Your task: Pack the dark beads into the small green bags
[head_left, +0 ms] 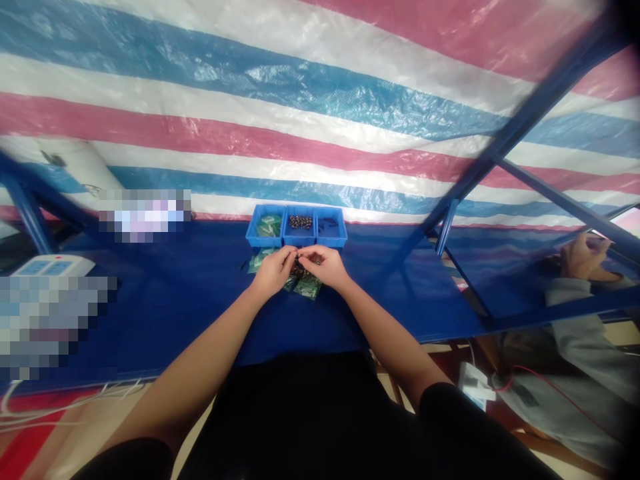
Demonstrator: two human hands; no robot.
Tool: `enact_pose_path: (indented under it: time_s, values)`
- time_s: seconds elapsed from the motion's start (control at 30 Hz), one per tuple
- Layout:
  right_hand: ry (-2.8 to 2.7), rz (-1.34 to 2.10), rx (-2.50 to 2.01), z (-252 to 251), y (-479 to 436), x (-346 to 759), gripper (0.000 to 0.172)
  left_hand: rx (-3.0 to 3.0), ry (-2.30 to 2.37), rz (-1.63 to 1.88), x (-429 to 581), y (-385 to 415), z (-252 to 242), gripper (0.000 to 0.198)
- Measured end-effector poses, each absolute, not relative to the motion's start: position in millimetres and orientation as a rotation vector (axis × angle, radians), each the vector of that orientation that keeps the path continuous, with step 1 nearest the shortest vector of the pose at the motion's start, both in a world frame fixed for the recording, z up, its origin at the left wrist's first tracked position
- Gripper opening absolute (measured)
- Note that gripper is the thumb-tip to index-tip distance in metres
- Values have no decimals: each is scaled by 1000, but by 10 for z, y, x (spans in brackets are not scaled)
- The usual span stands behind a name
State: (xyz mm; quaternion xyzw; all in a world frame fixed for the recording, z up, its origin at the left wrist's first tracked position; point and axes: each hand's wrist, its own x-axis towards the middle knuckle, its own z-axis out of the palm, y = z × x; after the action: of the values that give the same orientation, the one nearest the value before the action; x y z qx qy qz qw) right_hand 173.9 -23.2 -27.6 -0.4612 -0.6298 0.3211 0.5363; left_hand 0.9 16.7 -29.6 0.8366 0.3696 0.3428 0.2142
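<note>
My left hand (pixel 273 269) and my right hand (pixel 326 264) meet over the blue table top (pixel 190 293), fingers pinched together on a small dark part that I cannot make out. Under and beside the hands lie several small green plastic bags (pixel 309 287). Just beyond them stand three blue bins in a row: the left bin (pixel 266 226) holds green bags, the middle bin (pixel 299 226) holds small dark and metallic parts, the right bin (pixel 333 227) holds small black parts.
A striped red, white and blue tarpaulin (pixel 320 120) hangs behind the table. Blue frame bars (pixel 520 127) slant across the right. A white device (pixel 50 267) sits at the left. Another person's hand (pixel 583 256) and grey sleeve (pixel 580 333) show at the right.
</note>
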Motion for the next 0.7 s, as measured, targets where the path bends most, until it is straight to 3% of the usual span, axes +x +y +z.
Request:
enact_pose_path:
  time_s: [0.53, 0.7]
  values:
    - [-1602, 667, -1124, -239, -256, 1747, 26, 2281, 1015, 896, 3, 156, -272, 30]
    - [-1465, 775, -1082, -268, -231, 1727, 27, 2262, 985, 890, 16, 141, -263, 29]
